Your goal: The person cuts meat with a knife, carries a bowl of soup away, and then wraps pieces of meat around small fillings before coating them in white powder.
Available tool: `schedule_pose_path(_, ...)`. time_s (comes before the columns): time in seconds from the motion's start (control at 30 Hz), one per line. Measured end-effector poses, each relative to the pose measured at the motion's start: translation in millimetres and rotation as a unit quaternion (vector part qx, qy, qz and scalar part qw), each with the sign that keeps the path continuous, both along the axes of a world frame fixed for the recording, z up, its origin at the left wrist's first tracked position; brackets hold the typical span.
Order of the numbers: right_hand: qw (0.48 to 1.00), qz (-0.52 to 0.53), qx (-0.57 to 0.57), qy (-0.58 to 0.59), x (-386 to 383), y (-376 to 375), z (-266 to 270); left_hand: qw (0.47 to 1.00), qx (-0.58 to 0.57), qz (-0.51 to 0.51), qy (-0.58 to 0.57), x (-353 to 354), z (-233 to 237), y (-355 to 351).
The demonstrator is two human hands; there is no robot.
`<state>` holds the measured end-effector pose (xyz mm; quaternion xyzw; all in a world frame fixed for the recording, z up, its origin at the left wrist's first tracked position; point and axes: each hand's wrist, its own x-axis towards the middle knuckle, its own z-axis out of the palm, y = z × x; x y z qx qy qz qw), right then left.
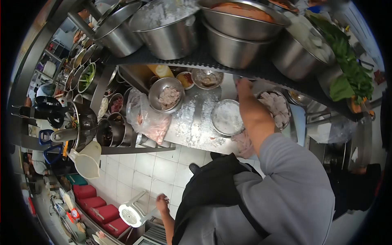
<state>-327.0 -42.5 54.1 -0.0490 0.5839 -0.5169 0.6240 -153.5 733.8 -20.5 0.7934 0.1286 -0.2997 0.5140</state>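
Observation:
My right hand (244,83) reaches to the back of the steel counter (190,132), just under the shelf edge; its fingers are largely hidden. Below that forearm sits a round metal bowl of white flour (227,117). To the arm's right, a metal container holds pale raw meat pieces (274,107). Another pale pink piece of meat (243,145) lies at the counter's front edge, partly behind the arm. Away from the counter, my left hand (162,202) hangs low over the floor, fingers loosely bent, with nothing visible in it.
Large steel pots (171,38) line the shelf overhead, with leafy greens (349,69) at its right. On the counter's left are a bowl of chopped meat (168,98) and a plastic bag of meat (151,122). A white plastic stool (132,214) stands near my left hand.

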Motion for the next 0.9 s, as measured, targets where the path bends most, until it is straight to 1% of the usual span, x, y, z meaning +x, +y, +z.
schedule_pose_path(0.03,0.999,-0.041,0.027,-0.015,2.1,-9.9,-5.7,0.997,0.072,-0.016,-0.016,-20.2,6.3,11.4)
schedule_pose_path(0.07,0.996,-0.073,0.045,-0.023,2.1,-16.9,-12.4,0.991,0.129,-0.041,-0.013,-35.7,0.7,30.4)
schedule_pose_path(0.13,0.991,-0.122,0.055,-0.03,1.9,-24.8,-21.2,0.966,0.227,-0.125,-0.001,-66.6,-18.3,85.8)
schedule_pose_path(0.2,0.986,-0.152,0.05,-0.037,3.7,-31.7,-23.7,0.934,0.296,-0.202,0.008,-96.0,-30.3,129.2)
schedule_pose_path(0.23,0.985,-0.162,0.044,-0.038,3.0,-33.0,-28.8,0.926,0.31,-0.213,0.015,-108.0,-30.9,144.5)
schedule_pose_path(0.33,0.984,-0.175,0.026,-0.032,4.6,-33.7,-31.5,0.916,0.327,-0.232,0.029,-129.3,-31.6,168.5)
schedule_pose_path(0.4,0.985,-0.169,0.021,-0.02,5.1,-31.3,-17.8,0.918,0.321,-0.232,0.034,-135.7,-35.7,175.7)
schedule_pose_path(0.47,0.983,-0.18,0.003,-0.017,10.2,-28.4,-22.3,0.922,0.31,-0.229,0.039,-137.5,-41.6,180.4)
schedule_pose_path(0.5,0.98,-0.195,-0.016,-0.021,10.9,-29.3,-26.8,0.924,0.305,-0.227,0.042,-134.5,-45.1,179.5)
schedule_pose_path(0.67,0.986,-0.164,-0.028,0.011,13.8,-20.4,-21.2,0.937,0.274,-0.215,0.044,-115.5,-61.1,172.7)
schedule_pose_path(0.7,0.985,-0.173,-0.026,-0.007,13.5,-22.4,-24.0,0.936,0.272,-0.219,0.04,-112.0,-63.1,172.2)
schedule_pose_path(0.73,0.983,-0.182,-0.024,-0.022,13.2,-28.4,-32.2,0.935,0.267,-0.231,0.038,-110.4,-66.1,172.3)
schedule_pose_path(0.77,0.981,-0.19,-0.021,-0.036,9.3,-30.8,-41.9,0.919,0.271,-0.286,0.012,-111.4,-66.9,175.2)
schedule_pose_path(0.8,0.984,-0.177,-0.026,-0.013,10.6,-29.1,-40.9,0.924,0.301,-0.232,0.042,-111.9,-64.9,172.1)
schedule_pose_path(0.83,0.983,-0.178,-0.033,-0.015,10.3,-24.8,-39.6,0.926,0.296,-0.232,0.037,-115.1,-61.8,169.5)
schedule_pose_path(0.9,0.982,-0.179,-0.053,-0.021,11.3,-25.0,-40.7,0.932,0.281,-0.23,0.023,-109.0,-79.7,180.5)
